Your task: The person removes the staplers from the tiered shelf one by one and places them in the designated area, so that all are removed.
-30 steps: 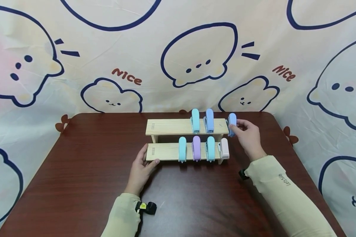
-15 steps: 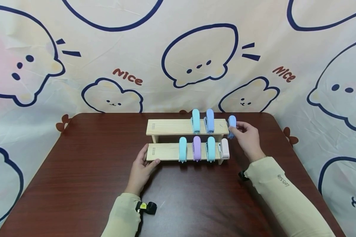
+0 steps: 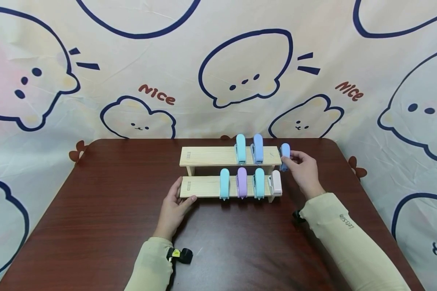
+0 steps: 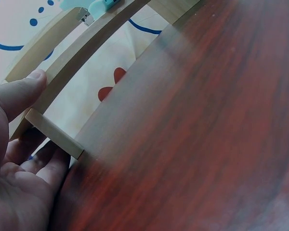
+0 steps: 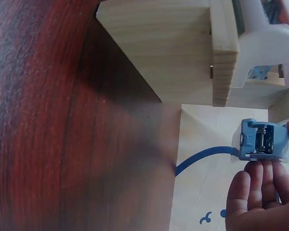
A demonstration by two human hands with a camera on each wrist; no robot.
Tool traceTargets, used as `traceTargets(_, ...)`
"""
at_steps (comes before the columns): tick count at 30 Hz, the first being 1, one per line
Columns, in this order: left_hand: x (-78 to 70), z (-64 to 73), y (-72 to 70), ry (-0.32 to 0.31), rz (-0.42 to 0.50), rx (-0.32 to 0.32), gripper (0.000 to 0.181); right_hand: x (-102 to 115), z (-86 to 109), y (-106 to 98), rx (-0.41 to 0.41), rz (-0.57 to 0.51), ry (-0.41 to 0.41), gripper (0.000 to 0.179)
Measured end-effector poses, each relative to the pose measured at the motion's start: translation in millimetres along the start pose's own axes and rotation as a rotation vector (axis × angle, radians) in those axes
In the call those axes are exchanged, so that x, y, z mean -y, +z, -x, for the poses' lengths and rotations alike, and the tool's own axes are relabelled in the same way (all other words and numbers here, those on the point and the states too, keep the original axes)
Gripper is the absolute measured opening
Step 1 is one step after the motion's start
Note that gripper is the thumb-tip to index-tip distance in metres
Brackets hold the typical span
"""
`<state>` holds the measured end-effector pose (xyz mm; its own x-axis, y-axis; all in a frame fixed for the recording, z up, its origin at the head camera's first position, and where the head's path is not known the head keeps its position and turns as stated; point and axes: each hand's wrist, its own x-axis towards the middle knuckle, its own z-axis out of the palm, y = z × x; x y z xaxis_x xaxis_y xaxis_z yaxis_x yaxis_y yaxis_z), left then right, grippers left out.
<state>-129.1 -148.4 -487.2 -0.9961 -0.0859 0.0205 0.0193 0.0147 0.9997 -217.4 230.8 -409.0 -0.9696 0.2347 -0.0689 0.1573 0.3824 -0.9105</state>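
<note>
Being pinched by the right hand [image 3: 304,171] is a blue clip [image 3: 285,156]; the front shelf [image 3: 206,186] is gripped by the left hand [image 3: 172,211], with four clips [image 3: 242,182] borne between hands

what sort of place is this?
Probably a staged tabletop recording corner, though nothing confirms it: a creased cartoon-print sheet behind and on both sides of a dark wooden table, and two small wooden stands bearing coloured clips.

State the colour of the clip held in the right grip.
The clip is blue, seen best in the head view.
</note>
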Motion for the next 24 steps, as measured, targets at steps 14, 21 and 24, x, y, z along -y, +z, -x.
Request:
traceTargets(14,0.0,0.7,0.1,-0.002,0.002,0.001,0.082,-8,-3.5,0,0.001,0.000,-0.003,0.049)
traceTargets(21,-0.7,0.6,0.4,-0.004,0.008,0.001,0.082,-12,-6.4,1,-0.003,0.015,0.000,0.049)
traceTargets(24,-0.6,0.5,0.4,-0.006,0.008,0.000,0.082,-14,-8.1,0,-0.007,0.019,-0.004,0.047)
